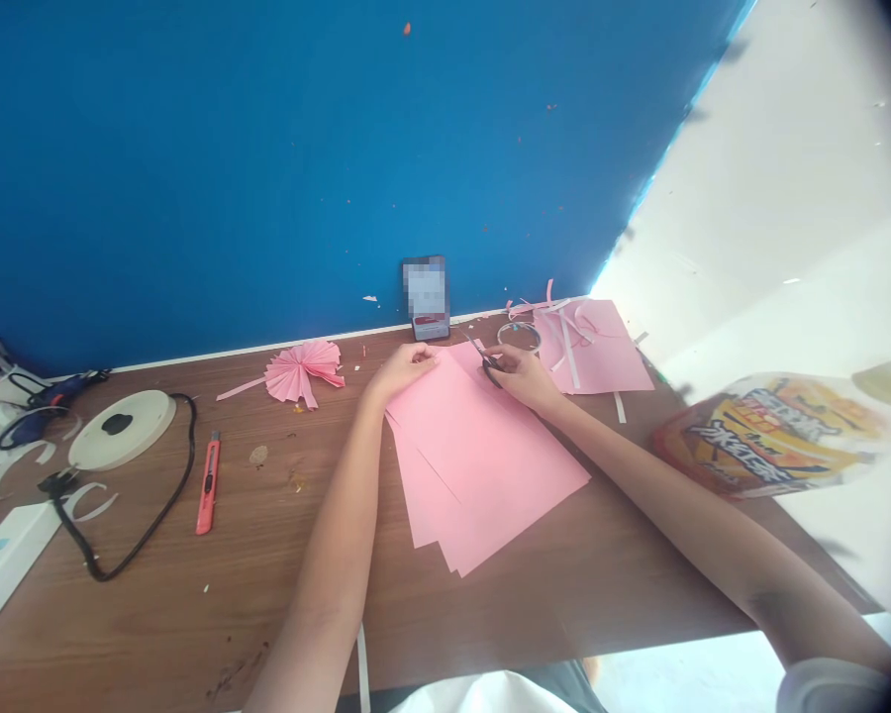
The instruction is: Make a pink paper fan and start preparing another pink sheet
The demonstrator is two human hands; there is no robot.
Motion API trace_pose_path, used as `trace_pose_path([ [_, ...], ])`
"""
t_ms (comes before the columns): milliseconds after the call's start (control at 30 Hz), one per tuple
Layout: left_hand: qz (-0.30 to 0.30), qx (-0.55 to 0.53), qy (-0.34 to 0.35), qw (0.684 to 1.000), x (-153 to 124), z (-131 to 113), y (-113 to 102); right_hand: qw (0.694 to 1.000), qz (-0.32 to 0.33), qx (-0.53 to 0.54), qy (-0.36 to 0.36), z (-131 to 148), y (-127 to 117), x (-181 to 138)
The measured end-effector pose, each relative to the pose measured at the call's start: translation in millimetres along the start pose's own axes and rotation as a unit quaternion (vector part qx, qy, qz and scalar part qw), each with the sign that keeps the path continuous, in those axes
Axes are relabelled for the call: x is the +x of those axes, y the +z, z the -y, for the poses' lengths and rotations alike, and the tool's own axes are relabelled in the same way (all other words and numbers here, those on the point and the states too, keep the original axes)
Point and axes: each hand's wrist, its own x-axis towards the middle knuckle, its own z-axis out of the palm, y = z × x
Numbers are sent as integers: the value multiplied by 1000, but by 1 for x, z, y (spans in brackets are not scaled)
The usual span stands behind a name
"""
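Several sheets of pink paper (490, 465) lie overlapping and slightly fanned on the brown table in front of me. At their upper left corner, my left hand (410, 366) pinches the paper edge between thumb and fingers. Beside the upper right edge, my right hand (518, 370) is closed around the black handles of a pair of scissors (492, 370). The scissor blades point up and left, over the far edge of the paper. Whether they touch the paper I cannot tell.
A phone (426, 297) leans on the blue wall. Left lie a pleated pink paper fan (303, 370), a red box cutter (208, 485), a cream disc (123, 431) and a white power strip (11, 564). Right are another pink sheet (613, 347) with paper strips and a colourful labelled bottle (772, 436).
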Motion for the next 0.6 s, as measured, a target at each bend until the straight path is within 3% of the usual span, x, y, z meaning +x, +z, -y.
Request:
trace_pose_path([
  [133,27,-34,2,999,-2,-5,3,997,-8,-61,-46,2,0,0],
  [333,157,-101,-45,981,-7,-13,5,995,17,-61,-71,7,5,-3],
  [467,152,-102,-51,982,-9,-19,8,994,24,-66,-89,9,5,-5],
  [600,95,-164,-55,980,-10,-19,8,992,45,-42,-109,10,3,-4],
])
